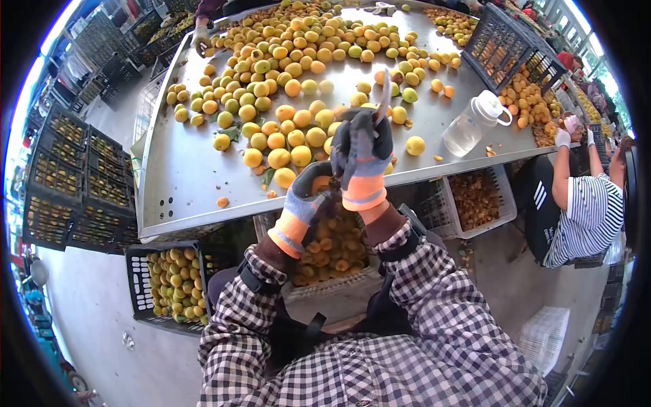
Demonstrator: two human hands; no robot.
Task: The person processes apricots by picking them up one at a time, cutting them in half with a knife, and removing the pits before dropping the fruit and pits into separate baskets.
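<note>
My right hand (pixel 364 150), in a grey-and-orange glove, is closed around a knife, its blade (pixel 385 96) pointing up and away from me. Just below and left of it, my left hand (pixel 306 202), gloved alike, has its fingers curled in; whatever lies between them is dark and hard to make out. Both hands are close together over the near edge of the metal table (pixel 203 186). Beyond them, yellow-green and orange apricots (pixel 302 137) lie spread on the table. Under my hands stands a crate holding orange apricot pieces (pixel 332 252).
A clear water bottle (pixel 469 125) with a white lid stands on the table at right, near a black crate (pixel 505 51). Apricot-filled crates (pixel 178 285) stand at left. A person in a striped shirt (pixel 590 210) sits at right; another person's gloved hand (pixel 201 37) is far left.
</note>
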